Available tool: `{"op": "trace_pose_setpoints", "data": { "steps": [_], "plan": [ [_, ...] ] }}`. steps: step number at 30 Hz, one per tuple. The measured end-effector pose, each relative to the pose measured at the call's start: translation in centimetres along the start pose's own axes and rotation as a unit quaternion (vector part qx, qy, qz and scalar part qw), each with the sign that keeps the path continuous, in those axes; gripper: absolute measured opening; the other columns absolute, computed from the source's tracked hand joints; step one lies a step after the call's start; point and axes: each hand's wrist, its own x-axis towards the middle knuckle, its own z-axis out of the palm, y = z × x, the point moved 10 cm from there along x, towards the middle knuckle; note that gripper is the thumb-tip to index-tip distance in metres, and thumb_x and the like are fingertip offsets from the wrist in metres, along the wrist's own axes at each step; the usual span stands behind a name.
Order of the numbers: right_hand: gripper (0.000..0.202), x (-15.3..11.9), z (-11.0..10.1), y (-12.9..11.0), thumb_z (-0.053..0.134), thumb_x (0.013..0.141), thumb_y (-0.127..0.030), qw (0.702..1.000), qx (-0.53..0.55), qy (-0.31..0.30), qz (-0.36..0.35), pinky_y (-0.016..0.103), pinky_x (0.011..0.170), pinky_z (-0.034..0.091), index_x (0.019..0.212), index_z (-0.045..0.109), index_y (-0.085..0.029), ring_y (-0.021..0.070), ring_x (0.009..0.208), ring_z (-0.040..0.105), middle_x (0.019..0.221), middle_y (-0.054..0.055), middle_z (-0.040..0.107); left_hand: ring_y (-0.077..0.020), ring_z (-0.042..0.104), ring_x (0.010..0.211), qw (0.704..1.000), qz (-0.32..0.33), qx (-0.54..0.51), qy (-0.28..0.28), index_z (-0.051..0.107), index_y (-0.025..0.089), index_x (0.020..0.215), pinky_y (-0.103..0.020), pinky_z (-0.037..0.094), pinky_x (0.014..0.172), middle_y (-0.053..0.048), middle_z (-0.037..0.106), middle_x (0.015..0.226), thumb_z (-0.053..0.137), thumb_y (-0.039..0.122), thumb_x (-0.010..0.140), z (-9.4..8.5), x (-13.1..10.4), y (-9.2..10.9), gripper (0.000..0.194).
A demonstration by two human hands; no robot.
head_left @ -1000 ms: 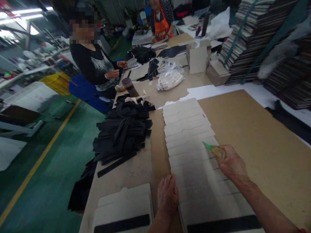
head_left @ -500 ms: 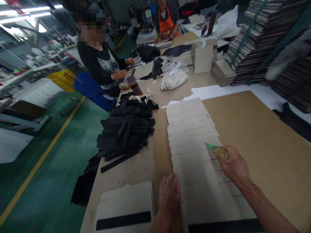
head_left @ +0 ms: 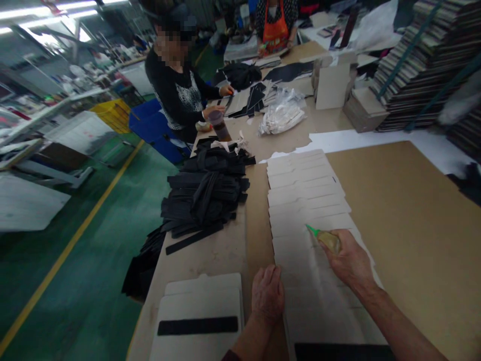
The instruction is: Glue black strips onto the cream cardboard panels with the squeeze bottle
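The right hand (head_left: 348, 256) is closed around a small squeeze bottle (head_left: 330, 242), its green nozzle (head_left: 312, 230) directed left over the overlapping pale boards (head_left: 300, 263) on the tabletop (head_left: 210, 261). The left hand (head_left: 267, 296) lies with fingers together at the boards' left edge; from here I cannot tell whether it grips them. Black strips (head_left: 205, 198) lie heaped farther left

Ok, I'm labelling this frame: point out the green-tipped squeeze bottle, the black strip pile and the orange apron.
Green-tipped squeeze bottle (head_left: 329, 242), head view: its body.
Black strip pile (head_left: 205, 196), head view: its middle.
Orange apron (head_left: 273, 32), head view: its front.
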Motion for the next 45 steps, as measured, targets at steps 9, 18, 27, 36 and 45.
{"op": "trace_pose_setpoints", "data": {
  "steps": [9, 18, 27, 36, 45],
  "plan": [
    [0.035, -1.0, 1.5, -2.5, 0.051, 0.087, -0.056, 0.999, 0.005, -0.005, -0.031, 0.032, 0.064, 0.041, 0.100, 0.061, -0.025, 0.0250, 0.077, 0.066, 0.093, 0.005, 0.069, -0.0225, 0.064, 0.104, 1.000, -0.011, -0.007, -0.007, 0.061, 0.022, 0.123, -0.040, 0.055, 0.098, -0.004, 0.070, 0.116, 0.054, 0.012, 0.086, 0.1, -0.1, 0.1, 0.039],
    [0.034, -1.5, 2.7, -4.8, 0.051, 0.088, -0.055, 0.997, 0.019, -0.010, -0.076, 0.033, 0.065, 0.043, 0.102, 0.059, -0.025, 0.0256, 0.082, 0.066, 0.101, 0.006, 0.068, -0.0230, 0.063, 0.102, 1.000, -0.019, -0.004, -0.019, 0.062, 0.023, 0.122, -0.041, 0.055, 0.097, -0.005, 0.070, 0.116, 0.055, 0.013, 0.086, 0.2, 0.0, 0.2, 0.038],
    [0.030, -2.4, 4.5, -7.9, 0.052, 0.089, -0.050, 0.990, 0.042, -0.048, -0.130, 0.033, 0.068, 0.045, 0.103, 0.058, -0.024, 0.0253, 0.084, 0.065, 0.098, 0.006, 0.066, -0.0220, 0.062, 0.099, 0.999, -0.023, -0.005, -0.029, 0.063, 0.023, 0.120, -0.039, 0.054, 0.095, -0.005, 0.069, 0.111, 0.054, 0.014, 0.087, 0.2, 0.1, 0.3, 0.035],
    [0.029, -2.7, 5.1, -8.0, 0.049, 0.090, -0.046, 0.989, 0.046, -0.055, -0.132, 0.034, 0.070, 0.045, 0.104, 0.058, -0.023, 0.0262, 0.086, 0.065, 0.100, 0.007, 0.065, -0.0218, 0.063, 0.099, 1.000, -0.022, -0.007, -0.019, 0.064, 0.023, 0.118, -0.039, 0.055, 0.096, -0.004, 0.070, 0.113, 0.055, 0.012, 0.086, 0.2, 0.0, 0.3, 0.035],
    [0.047, -1.3, -0.2, 0.6, 0.062, 0.075, -0.064, 0.993, 0.105, 0.047, 0.032, 0.037, 0.068, 0.049, 0.100, 0.060, -0.023, 0.0259, 0.075, 0.063, 0.089, 0.006, 0.069, -0.0230, 0.065, 0.104, 1.000, -0.017, -0.003, -0.001, 0.062, 0.022, 0.124, -0.041, 0.056, 0.096, -0.006, 0.070, 0.116, 0.054, 0.011, 0.085, 0.3, -0.5, 0.0, 0.042]
  ]
}}
